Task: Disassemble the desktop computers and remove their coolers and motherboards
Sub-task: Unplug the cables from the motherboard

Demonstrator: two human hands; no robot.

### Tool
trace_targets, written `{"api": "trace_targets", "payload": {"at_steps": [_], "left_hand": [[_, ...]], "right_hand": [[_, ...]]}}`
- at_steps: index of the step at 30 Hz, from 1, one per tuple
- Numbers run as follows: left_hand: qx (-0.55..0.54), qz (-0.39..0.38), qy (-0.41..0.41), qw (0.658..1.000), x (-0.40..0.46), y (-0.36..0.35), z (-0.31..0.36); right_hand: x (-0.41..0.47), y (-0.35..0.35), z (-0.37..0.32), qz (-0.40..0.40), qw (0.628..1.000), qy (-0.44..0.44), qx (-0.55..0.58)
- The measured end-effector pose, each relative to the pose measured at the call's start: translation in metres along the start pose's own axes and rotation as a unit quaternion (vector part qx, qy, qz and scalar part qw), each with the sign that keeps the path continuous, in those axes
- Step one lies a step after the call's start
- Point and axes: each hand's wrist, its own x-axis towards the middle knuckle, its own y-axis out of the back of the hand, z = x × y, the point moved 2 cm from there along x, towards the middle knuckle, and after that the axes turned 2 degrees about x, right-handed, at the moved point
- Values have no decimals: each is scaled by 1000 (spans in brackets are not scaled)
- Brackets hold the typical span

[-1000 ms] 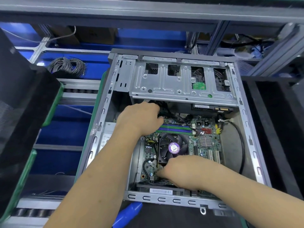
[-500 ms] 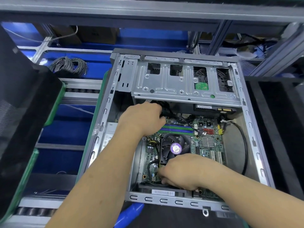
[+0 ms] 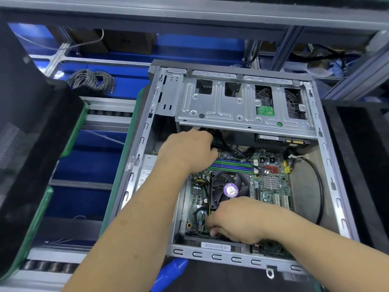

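Open desktop case (image 3: 328, 165) lying on its side on the surface, side panel off, so you look straight down into it. Green motherboard (image 3: 271, 182) is still seated in the bottom, and the cooler (image 3: 229, 188) sits on it with its black fan and a round purple sticker on the hub. Blue and green RAM slots (image 3: 233, 164) run just above the fan. The silver drive cage (image 3: 221, 106) spans the far end of the case.

Left hand (image 3: 187, 150) is reaching in under the edge of the drive cage, fingers curled around a bundle of black cables (image 3: 219, 140) at the top edge of the board. Right hand (image 3: 233, 220) is down at the near-left corner of the board, just below the fan, fingertips bunched together on something small there. Can't tell exactly what it's pinching, the hand covers it, but there's a black cable (image 3: 196, 213) and a yellow wire right next to the fingers.

A thicker black cable (image 3: 320, 190) loops along the right side of the case floor. Outside the case: coil of gray wire (image 3: 92, 81) on the blue shelf to the far left, and a blue handle (image 3: 168, 272) poking out just below the case's near edge.
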Motion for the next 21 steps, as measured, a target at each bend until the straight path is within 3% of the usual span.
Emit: {"api": "trace_targets", "payload": {"at_steps": [4,9,12,21], "left_hand": [[40,-9,-9,999,1,-1,4],[51,-19,-17,998,1,-1,5],[47,-20,-20,998,1,-1,5],[46,-12,-31,998,1,-2,5]], "right_hand": [[4,3,-8,-46,998,-36,17],[21,21,-36,-189,973,-32,-129],[28,25,-41,-236,954,-2,-183],[24,22,-32,-89,987,-42,-128]]}}
